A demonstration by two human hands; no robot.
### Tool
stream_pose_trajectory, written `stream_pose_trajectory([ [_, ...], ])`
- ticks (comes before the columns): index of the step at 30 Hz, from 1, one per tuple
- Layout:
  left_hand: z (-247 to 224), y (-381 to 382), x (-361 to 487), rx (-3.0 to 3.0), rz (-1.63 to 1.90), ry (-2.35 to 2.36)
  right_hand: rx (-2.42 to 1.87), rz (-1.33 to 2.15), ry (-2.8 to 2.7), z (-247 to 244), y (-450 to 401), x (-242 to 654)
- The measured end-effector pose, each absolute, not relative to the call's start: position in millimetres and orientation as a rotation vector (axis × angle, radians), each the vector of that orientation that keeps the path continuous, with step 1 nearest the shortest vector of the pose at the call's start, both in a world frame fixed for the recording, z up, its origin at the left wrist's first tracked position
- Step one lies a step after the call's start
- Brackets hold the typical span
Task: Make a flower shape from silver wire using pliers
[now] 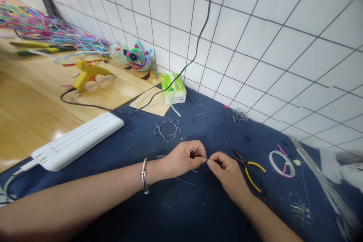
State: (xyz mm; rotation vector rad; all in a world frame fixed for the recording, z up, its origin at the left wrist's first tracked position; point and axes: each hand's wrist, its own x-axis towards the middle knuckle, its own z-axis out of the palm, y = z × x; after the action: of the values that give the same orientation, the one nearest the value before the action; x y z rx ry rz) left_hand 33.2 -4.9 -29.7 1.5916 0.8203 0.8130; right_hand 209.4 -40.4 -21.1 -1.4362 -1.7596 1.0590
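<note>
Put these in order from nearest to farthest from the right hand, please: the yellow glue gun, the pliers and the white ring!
From the head view:
1. Pliers: right beside the right hand, on its right.
2. White ring: farther right, past the pliers.
3. Yellow glue gun: far off left, on the wooden table.

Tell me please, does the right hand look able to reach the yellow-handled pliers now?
Probably yes: the yellow-handled pliers lie close beside the right hand, with nothing visible between, though it seems occupied pinching something thin near the left hand.
</note>
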Motion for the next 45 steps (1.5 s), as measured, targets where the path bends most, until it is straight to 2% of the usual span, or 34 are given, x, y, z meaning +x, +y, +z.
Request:
stream_pose_trajectory([
  [4, -29, -8, 37, 1.621, 0.765, 0.806, -1.424, 0.918, -1.761, -20, -44, 207],
  [8, -28, -10, 39, 1.627, 0.748, 0.795, -1.391, 0.933, -1.678, -23, -48, 205],
  [13, -24, -9, 38, 1.65, 0.751, 0.793, -1.369, 1.031, -1.557, -28, -49, 204],
  [20, -23, -3, 29, 1.494, 0.682, 0.683, -1.325, 1.341, -1.412, -35, -41, 209],
  [30, -27, -1, 27, 1.295, 0.76, 0.713, -1.219, 1.514, -1.251, -31, -37, 209],
  [45, -31, -6, 32, 1.132, 0.885, 0.738, -1.248, 1.523, -1.296, -31, -40, 207],
])
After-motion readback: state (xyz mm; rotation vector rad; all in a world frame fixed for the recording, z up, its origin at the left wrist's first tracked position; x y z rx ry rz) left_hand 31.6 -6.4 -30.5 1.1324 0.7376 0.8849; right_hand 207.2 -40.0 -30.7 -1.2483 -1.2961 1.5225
